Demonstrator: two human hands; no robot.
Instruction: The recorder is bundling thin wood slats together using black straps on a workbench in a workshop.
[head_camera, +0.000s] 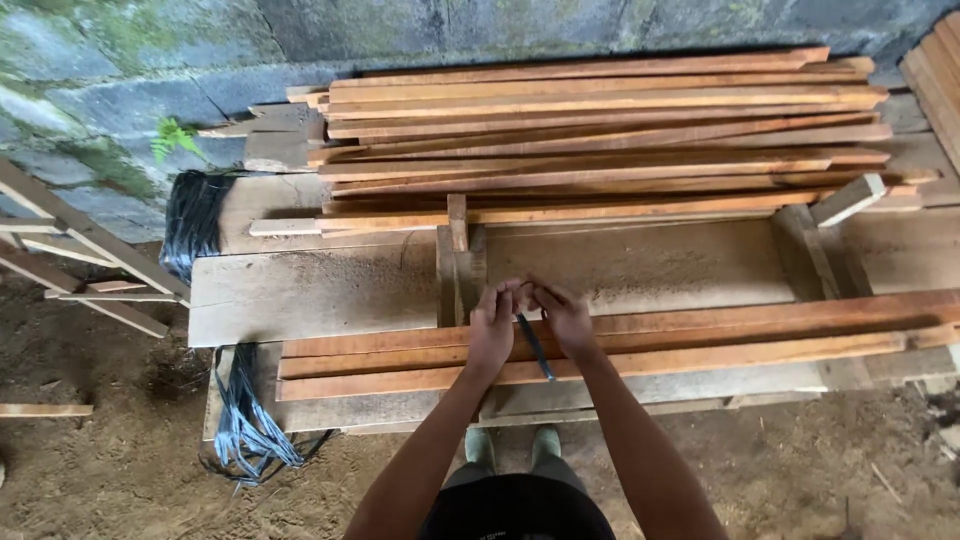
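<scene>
Rough plank tabletop (330, 290) carries reddish wooden slats (700, 345). Both hands, left hand (492, 328) and right hand (566, 320), pinch a thin dark strap (535, 347), fingers clamped; it looks light, limp, perhaps plastic, best held near its ends

Slat stack (600, 130): orange-brown wood, some strips paler tan, fine lengthwise grain.
Front slats (700, 345): warmer reddish orange, darker along the edges.
Surface (310, 290): grey-brown weathered planks, dusted with pale sawdust.
Strap (535, 345): dark blue-black, thin, between left hand (490, 325) and right hand (565, 318).
Strap bundle (245, 425): blue-grey strands, glossy black at the upper coil.
Wall (400, 30): grey stone, mottled with green moss.
Fern (172, 138): bright green.
Floor (110, 460): dull brown dirt.
Boots (512, 447): muted green.
</scene>
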